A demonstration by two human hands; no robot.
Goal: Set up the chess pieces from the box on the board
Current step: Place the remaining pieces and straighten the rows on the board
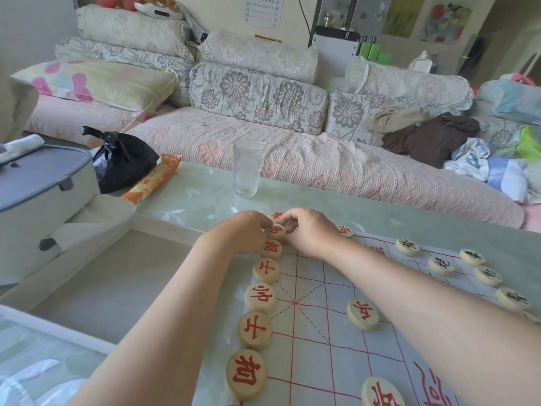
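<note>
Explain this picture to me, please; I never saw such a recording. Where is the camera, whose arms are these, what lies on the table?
No machine is here. A person wears one camera on the head, so the single picture looks forward and down over both bare arms. On the table lies a paper board with red lines. A row of round pieces with red characters stands along its edge at the picture's left; pieces with black characters lie at the right. The left hand and the right hand meet at one red piece near the row's far end; fingertips of both seem to pinch it. Behind stand a drinking glass, a black bag and an orange packet.
</note>
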